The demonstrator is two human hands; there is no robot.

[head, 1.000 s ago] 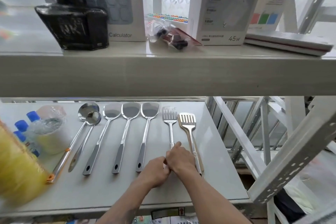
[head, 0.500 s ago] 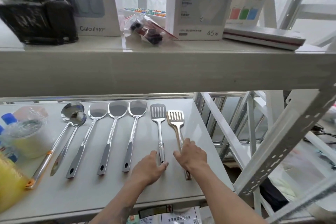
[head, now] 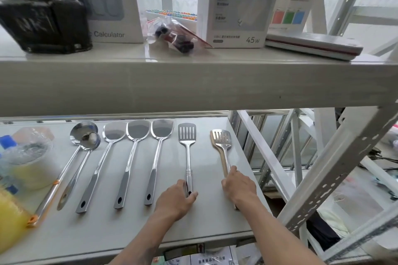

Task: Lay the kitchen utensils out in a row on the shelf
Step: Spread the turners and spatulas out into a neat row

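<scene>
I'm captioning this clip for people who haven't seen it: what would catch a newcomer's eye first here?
First, the row of shiny steel ladles and spatulas laid side by side on the pale lower shelf. Next, the left hand on the slotted steel turner and the right hand on the rightmost slotted spatula. Above, a white 45 W charger box stands on the upper shelf.

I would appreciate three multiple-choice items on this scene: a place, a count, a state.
1. The white 45 W charger box stands on: A the upper grey shelf; B the lower shelf; C the floor.
2. Solid-bladed steel turners in the row: A one; B three; C six.
3. Hands: A both raised; B both on one ladle; C each on a slotted utensil's handle.
Key: 1 A, above the utensils. 2 B, three lie side by side. 3 C, left hand on the slotted steel spatula, right hand on the rightmost slotted turner.
</scene>
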